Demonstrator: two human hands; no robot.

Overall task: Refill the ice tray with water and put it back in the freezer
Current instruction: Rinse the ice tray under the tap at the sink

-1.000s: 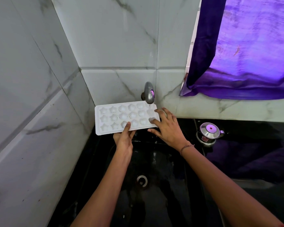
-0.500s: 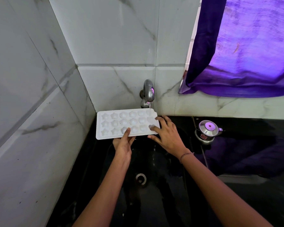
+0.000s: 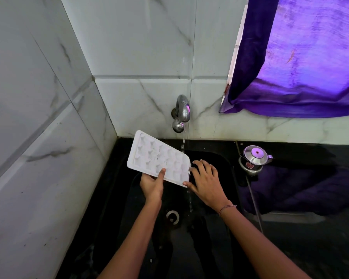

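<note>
The tray (image 3: 159, 161) hangs over the black sink (image 3: 220, 158), just below the tap (image 3: 182, 109), tipped so its right end sits lower than its left. That slant looks deliberate: a thin stream falls from the tap past the tray's right edge, and water seems to run off the low corner toward the drain (image 3: 172, 216), as if excess were being shed. The left hand (image 3: 152, 185) grips the near long edge, thumb pressed on top and fingers underneath. The right hand (image 3: 205, 181) is spread wide with fingers fanned, steadying the low end, its thumb at the near corner. Both forearms reach straight in from below. A small steel pot (image 3: 253, 159) stands well apart on the counter.
</note>
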